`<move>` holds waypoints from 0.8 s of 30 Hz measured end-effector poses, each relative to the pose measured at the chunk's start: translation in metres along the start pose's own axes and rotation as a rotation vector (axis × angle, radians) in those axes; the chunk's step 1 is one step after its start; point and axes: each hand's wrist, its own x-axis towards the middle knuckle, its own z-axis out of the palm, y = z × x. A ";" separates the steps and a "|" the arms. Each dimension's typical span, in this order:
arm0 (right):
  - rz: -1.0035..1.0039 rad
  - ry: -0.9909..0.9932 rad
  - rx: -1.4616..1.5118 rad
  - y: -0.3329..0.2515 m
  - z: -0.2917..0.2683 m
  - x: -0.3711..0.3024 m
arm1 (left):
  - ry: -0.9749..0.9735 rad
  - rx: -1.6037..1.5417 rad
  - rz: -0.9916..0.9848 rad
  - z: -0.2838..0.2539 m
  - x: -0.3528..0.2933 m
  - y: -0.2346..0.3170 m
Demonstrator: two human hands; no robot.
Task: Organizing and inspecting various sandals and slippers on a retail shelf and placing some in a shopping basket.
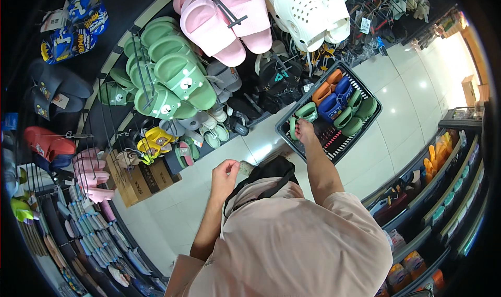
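Note:
My right hand point(306, 131) reaches into a dark shopping basket point(364, 84) and closes on a green slide slipper point(293, 126) at its near left corner. Beside that slipper lies another green one point(307, 111). Orange slippers point(327, 87), blue slippers point(335, 101) and more green slippers point(360, 109) fill the rest of the basket's upper part. My left hand point(224, 175) hangs in front of my body with its fingers curled in, and nothing shows in them.
Racks ahead carry green bear-faced slippers point(177, 83), pink slides point(227, 23) and white clogs point(308, 15). Metal hooks stick out from them. A cardboard box point(136, 182) stands on the tiled floor point(396, 140) at left. Stocked shelves point(438, 192) curve along the right.

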 end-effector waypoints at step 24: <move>-0.313 -0.129 0.088 -0.008 -0.014 -0.109 | -0.097 -0.054 0.099 0.034 -0.008 0.009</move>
